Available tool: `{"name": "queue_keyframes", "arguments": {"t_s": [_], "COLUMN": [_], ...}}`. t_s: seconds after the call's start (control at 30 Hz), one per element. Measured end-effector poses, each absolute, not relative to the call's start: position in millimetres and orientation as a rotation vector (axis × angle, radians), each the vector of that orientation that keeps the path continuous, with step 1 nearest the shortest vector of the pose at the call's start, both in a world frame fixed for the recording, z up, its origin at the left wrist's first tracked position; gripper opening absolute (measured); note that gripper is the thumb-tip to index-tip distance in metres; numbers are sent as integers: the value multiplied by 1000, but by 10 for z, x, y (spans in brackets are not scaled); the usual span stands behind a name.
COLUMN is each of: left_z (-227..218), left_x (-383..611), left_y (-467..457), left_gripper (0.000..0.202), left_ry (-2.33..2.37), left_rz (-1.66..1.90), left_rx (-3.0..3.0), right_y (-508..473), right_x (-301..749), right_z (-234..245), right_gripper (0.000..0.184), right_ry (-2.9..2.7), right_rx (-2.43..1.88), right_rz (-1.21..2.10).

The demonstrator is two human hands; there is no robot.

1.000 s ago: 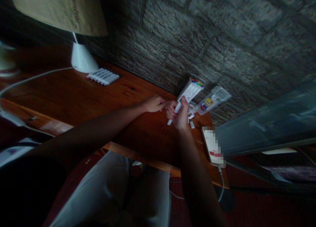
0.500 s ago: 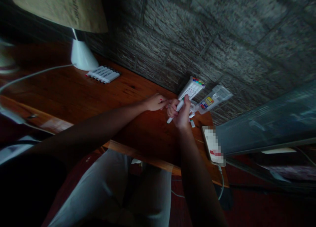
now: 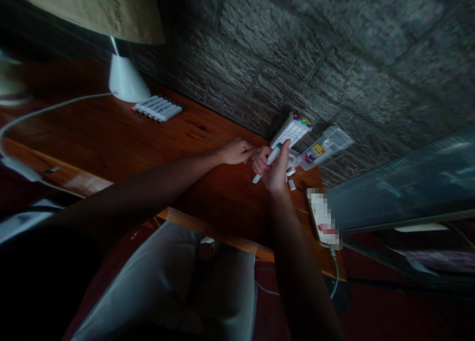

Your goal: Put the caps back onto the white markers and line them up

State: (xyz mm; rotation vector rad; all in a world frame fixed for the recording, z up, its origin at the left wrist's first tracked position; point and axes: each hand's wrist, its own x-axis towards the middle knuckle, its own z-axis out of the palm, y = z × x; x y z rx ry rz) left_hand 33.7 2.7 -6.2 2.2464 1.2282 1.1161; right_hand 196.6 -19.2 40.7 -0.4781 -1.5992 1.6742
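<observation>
My right hand (image 3: 274, 169) is closed around a white marker (image 3: 273, 154) with a green end, its thumb pointing up along the barrel. The marker slants, its lower end sticking out below the fingers. My left hand (image 3: 234, 151) lies low over the desk, back upward with a small red mark on it. Its fingers stretch toward the right hand's fingers and meet them; their tips are partly hidden. Just behind the right hand stands a pack of markers (image 3: 291, 131) with coloured ends. Small white pieces, one a marker cap (image 3: 292, 184), lie beside the right wrist.
A clear plastic case (image 3: 325, 148) leans at the stone wall (image 3: 252, 59). Several markers (image 3: 159, 108) lie in a row by the lamp base (image 3: 126, 81). At the wooden desk's (image 3: 92, 138) right end lies a phone-like device (image 3: 323, 217) with a cable.
The view has shifted slightly. Both hands keep nearly the same pose, and the marker stays in my right hand.
</observation>
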Motion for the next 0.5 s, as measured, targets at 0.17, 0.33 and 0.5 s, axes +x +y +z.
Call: {"name": "queue_keyframes", "arguments": {"t_s": [0.17, 0.33, 0.5], "left_z": [-54, -45, -41], "left_x": [339, 340, 344], "left_y": [23, 14, 5], "left_gripper": [47, 43, 43], "left_ry": [1269, 1255, 1239], "left_rz": [1090, 1102, 1113], "left_rx": [2227, 2213, 2192], "right_y": [-169, -183, -186], "right_x": [1960, 1968, 1977], "right_z": [395, 410, 423], "right_gripper": [76, 75, 74], "right_ry": [-1578, -1578, -1574], "right_rx": [-485, -484, -503], "right_rz": [1698, 1701, 1695]}}
